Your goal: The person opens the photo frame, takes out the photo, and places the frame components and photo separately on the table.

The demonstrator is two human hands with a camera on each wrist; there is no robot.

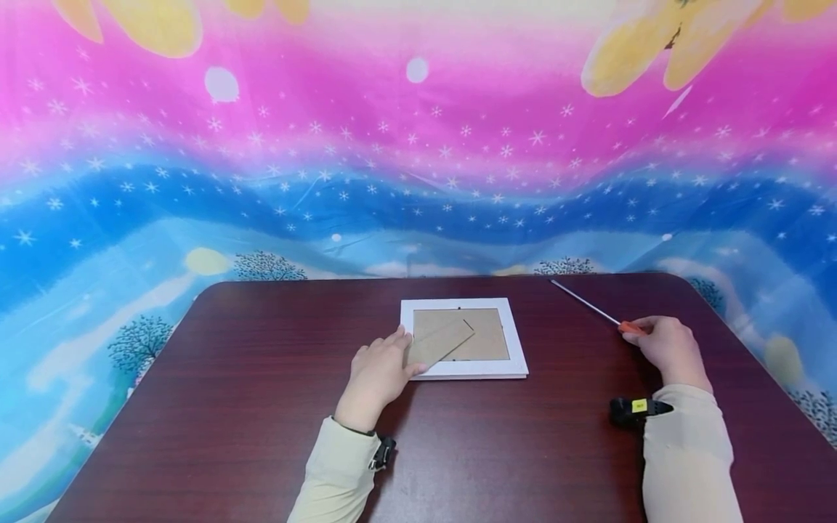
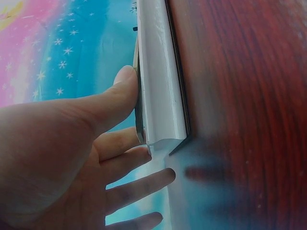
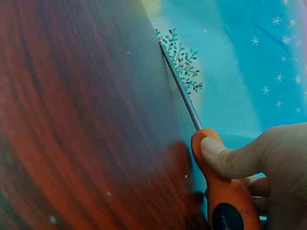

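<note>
A white picture frame (image 1: pixel 519 349) lies back side up on the dark red table, its brown backing board (image 1: pixel 490 319) showing. Slanting across the board is a flat brown stand flap (image 1: pixel 439 347). My left hand (image 1: pixel 379 374) pinches this flap at the frame's left corner; in the left wrist view the thumb (image 2: pixel 125 79) presses on its face and the other fingers spread by the frame's end. Off to the right, my right hand (image 1: pixel 673 349) holds a screwdriver (image 3: pixel 223 191) by its orange handle. The long metal shaft (image 1: pixel 585 301) points toward the table's far edge.
The dark red wooden table (image 1: pixel 229 428) runs back to a pink and blue patterned cloth (image 1: pixel 366 167) hanging behind it. A black wrist device (image 1: pixel 631 412) sits by the right sleeve, and another (image 1: pixel 383 452) by the left.
</note>
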